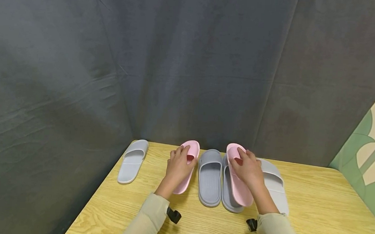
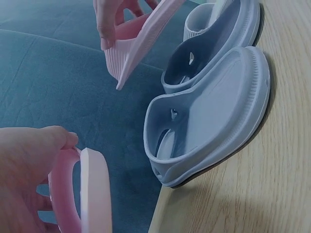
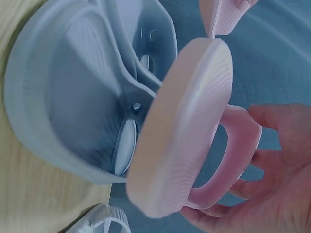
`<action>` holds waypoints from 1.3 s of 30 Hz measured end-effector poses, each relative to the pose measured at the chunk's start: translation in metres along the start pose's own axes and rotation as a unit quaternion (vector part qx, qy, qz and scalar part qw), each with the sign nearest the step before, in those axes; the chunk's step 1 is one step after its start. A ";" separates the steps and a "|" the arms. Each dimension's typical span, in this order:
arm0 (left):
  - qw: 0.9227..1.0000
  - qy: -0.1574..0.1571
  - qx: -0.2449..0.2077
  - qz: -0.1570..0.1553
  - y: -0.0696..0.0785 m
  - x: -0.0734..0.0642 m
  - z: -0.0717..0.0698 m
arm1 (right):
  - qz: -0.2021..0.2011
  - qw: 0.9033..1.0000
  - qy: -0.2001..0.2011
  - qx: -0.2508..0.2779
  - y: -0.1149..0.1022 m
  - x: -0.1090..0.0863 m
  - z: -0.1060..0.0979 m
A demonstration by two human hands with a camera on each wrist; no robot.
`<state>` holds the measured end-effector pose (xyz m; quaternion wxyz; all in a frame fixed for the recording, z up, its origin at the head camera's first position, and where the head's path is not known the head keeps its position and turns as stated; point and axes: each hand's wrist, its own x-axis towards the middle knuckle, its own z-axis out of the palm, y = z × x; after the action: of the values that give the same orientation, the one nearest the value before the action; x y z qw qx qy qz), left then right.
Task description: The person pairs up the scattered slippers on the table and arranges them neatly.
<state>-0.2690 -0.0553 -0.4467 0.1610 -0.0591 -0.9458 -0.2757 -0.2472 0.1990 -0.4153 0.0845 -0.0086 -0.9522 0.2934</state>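
My left hand [image 1: 178, 165] grips a pink slipper [image 1: 182, 187] by its strap, to the left of a pair of dark grey slippers. A matching pink slipper [image 1: 243, 195] hangs from my right hand [image 1: 250, 170], its strap pinched between thumb and fingers. In the head view this one overlaps the right dark grey slipper [image 1: 226, 188]; the left dark grey slipper [image 1: 210, 185] shows between my hands. The right wrist view has the held pink slipper [image 3: 194, 126] raised clear of the table, beside the dark grey pair.
A light grey slipper [image 1: 130, 170] lies alone at the table's left edge. Another light grey slipper [image 1: 277, 196] lies right of the dark pair, partly behind my right hand. The wooden table [image 1: 322, 209] meets a dark curtain [image 1: 196, 68] at the back, with a patterned panel [image 1: 368, 151] at right.
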 end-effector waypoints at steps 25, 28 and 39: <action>1.000 0.001 -0.007 0.005 0.005 -0.004 -0.003 | -0.007 1.000 0.006 0.009 -0.019 0.000 0.012; 1.000 0.001 -0.011 0.006 0.005 -0.004 -0.003 | -0.008 1.000 0.007 0.011 -0.023 0.000 0.013; 1.000 -0.002 -0.013 0.009 0.007 -0.006 -0.005 | 0.000 1.000 0.002 0.015 -0.032 -0.001 0.020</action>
<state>-0.2608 -0.0522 -0.4411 0.1609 -0.0700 -0.9418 -0.2867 -0.2484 0.1617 -0.4140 0.0862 -0.0081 -0.9475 0.3077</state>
